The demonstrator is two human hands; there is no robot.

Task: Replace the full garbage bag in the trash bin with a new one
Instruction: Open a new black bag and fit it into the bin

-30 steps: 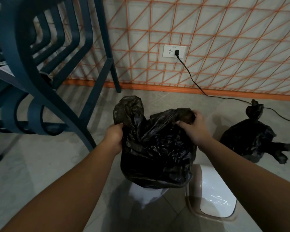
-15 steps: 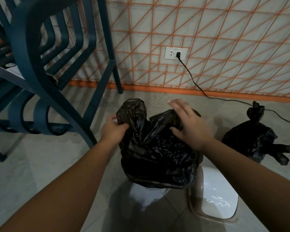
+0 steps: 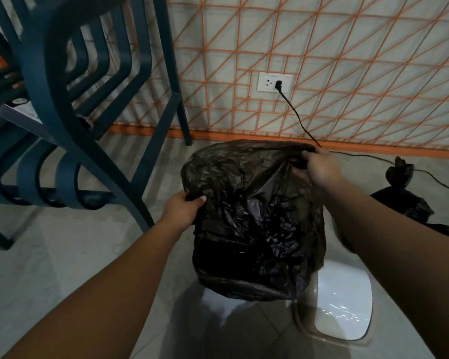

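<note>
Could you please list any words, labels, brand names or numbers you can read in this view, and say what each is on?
No text can be read.
Wall socket: faint marks near its top edge, too small to read.
White sheet behind the chair: faint print, too blurred to read.
New garbage bag, tied bag and bin lid: no print visible.

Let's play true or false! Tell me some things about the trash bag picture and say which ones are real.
1. Both hands grip the new black bag. True: left hand and right hand each pinch its rim.
2. The tied full bag sits on the chair. False: it lies on the floor to the right.
3. A black cord is plugged into the wall outlet. True.
4. The chair is red. False: it is dark blue.
5. The white lid lies on the floor. True.
</note>
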